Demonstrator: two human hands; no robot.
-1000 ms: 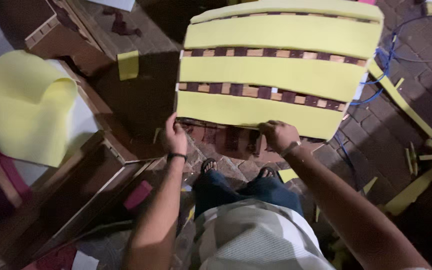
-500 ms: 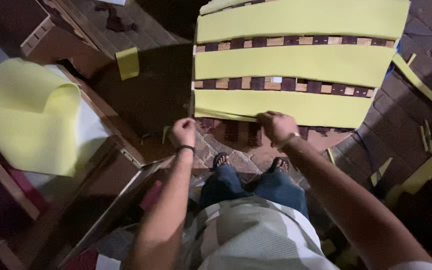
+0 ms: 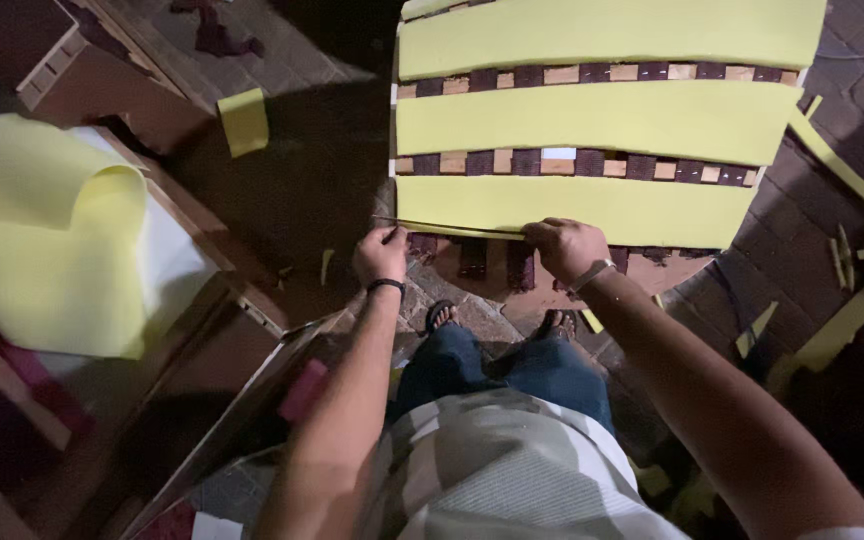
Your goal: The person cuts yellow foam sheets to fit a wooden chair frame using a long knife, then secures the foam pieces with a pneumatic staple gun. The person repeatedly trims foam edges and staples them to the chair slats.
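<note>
Head view first, and it's the only one I've got: left hand (image 3: 380,256) is pinched shut on the near edge of the yellow foam strip (image 3: 562,208), which lies as the closest of three across a wooden frame (image 3: 552,160). Right hand (image 3: 567,248) grips that same edge just beside it, fingers curled closed on the foam. A thin sliver of foam runs between the two hands along the edge. Off to the left I see a big curled foam sheet (image 3: 47,240) on a bench, and foam scraps (image 3: 857,300) scattered over the brick floor (image 3: 302,190) at right.
</note>
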